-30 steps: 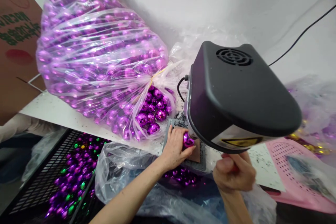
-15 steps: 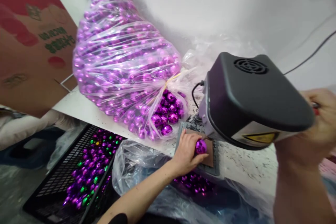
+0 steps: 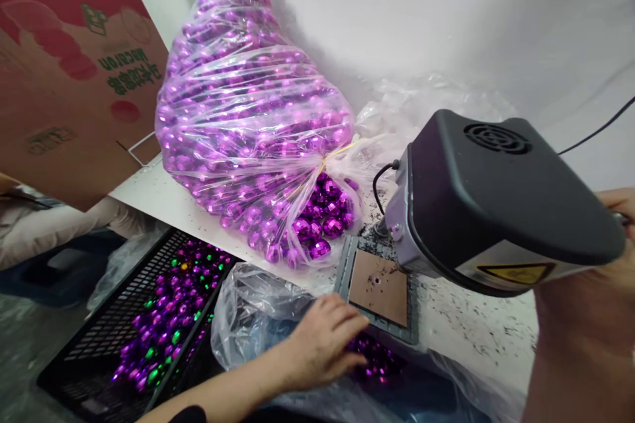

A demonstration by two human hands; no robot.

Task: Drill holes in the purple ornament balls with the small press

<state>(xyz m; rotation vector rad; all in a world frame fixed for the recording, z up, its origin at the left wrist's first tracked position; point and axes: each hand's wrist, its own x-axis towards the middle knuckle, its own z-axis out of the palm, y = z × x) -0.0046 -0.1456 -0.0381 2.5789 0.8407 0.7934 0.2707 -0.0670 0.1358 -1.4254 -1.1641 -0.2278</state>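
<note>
My left hand point(image 3: 327, 340) hovers at the front edge of the base plate, over an open plastic bag point(image 3: 278, 297) of purple faceted baubles point(image 3: 380, 363). Its fingers are stretched and apart, with no bauble seen in them. Beside it, the grey base plate point(image 3: 342, 281) of a small bench drill press point(image 3: 501, 205) carries a brown square pad point(image 3: 380, 287) with a hole in the middle. At the right edge, my right hand point(image 3: 618, 211) is closed around the press's handle, partly hidden behind the black housing.
A big clear bag point(image 3: 253, 112) of purple baubles leans on the white table, its tied mouth spilling several. A black crate point(image 3: 74, 370) of purple and green pieces stands lower left. Behind it are a cardboard box point(image 3: 74, 99) and another person's sleeve point(image 3: 64, 225). Dark shavings litter the table point(image 3: 476, 317).
My left hand has moved off the pad, down and left toward the bag, and the purple bauble it held there is gone from view. The right hand stays at the handle.
</note>
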